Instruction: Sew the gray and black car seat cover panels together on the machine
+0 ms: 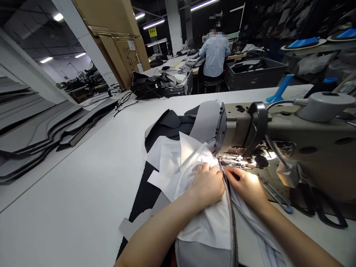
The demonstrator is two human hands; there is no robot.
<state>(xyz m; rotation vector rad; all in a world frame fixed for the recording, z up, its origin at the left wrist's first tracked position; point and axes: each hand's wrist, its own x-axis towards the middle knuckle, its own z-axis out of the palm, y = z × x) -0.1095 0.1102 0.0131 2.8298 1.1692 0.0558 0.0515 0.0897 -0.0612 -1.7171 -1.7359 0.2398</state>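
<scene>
White fabric (211,226) lies over grey and black padded pieces under the lit head of a sewing machine (239,133). My left hand (208,183) rests on this fabric just in front of the needle area, its fingers curled and closed on the cloth. Close beside it, my right hand (247,187) pinches the edge of the fabric with thumb and forefinger. A dark seam edge (231,211) runs between my hands toward me. Grey mesh fabric (204,254) shows below the white cloth. The needle tip itself is hard to make out.
Tweezers (278,196) and black-handled scissors (319,204) lie right of my right hand. Stacked grey pieces (36,122) cover the left of the white table (91,185). Beyond it, a person (216,55) sits near a dark crate (256,74). A blue spool holder (280,89) stands behind the machine.
</scene>
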